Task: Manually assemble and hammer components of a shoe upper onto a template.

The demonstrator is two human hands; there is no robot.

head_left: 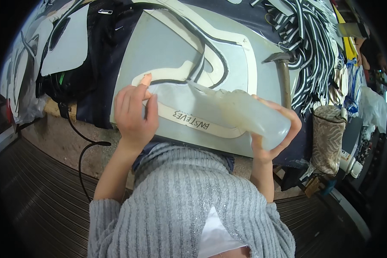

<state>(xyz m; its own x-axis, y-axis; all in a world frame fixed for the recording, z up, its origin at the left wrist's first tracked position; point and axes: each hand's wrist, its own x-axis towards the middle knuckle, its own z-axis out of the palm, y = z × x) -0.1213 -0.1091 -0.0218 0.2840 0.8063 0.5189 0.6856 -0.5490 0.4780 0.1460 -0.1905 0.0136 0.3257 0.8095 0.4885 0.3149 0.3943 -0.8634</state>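
Observation:
My right hand (284,129) is wrapped around a cloudy, translucent squeeze bottle (256,114). The bottle lies tilted, its narrow nozzle pointing left to the dark strip (170,81) along a curved cream pattern piece (165,73). Whether the nozzle touches the strip, I cannot tell. At the left end of that piece rests my left hand (135,109), with orange covering on a fingertip. Its index finger stretches onto the piece and the thumb stands apart; the other fingers are partly curled. Below the bottle, a cream band with handwriting (193,122) lies on the grey board (159,43).
A hammer (284,77) lies on the board's right side. Beyond it is a heap of black-and-white strips (307,51). A patterned pouch (327,137) sits at the right. At the left are a black bag (101,51) and a white panel (66,47); a black cord (84,157) hangs down.

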